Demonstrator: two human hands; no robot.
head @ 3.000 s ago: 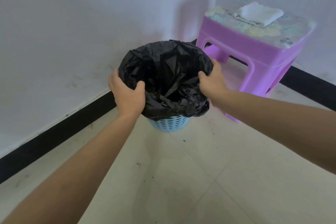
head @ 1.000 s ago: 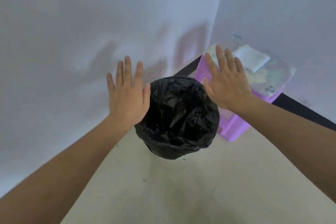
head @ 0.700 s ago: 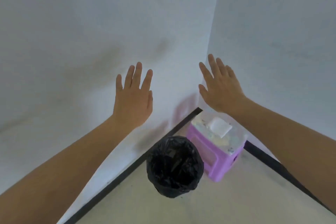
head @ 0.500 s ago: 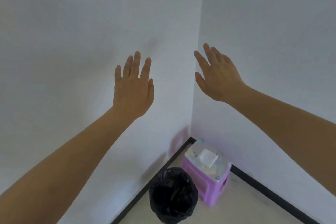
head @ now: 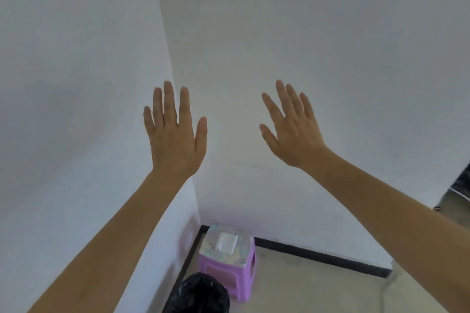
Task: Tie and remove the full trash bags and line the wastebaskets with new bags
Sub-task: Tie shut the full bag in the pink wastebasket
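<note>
Well below the left hand, the trash bag is thin black plastic film, crinkled, with a faint sheen on its folds. Just beside it, below the gap towards the right hand, the stool is smooth purple moulded plastic. On its pale printed top lies a folded white piece — cloth or paper, matt. The walls behind both hands look matt white; the floor is pale, smooth tile.

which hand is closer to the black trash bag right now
Left. The left hand is raised high, almost directly above the black trash bag; the right hand is equally high but off to its right.
</note>
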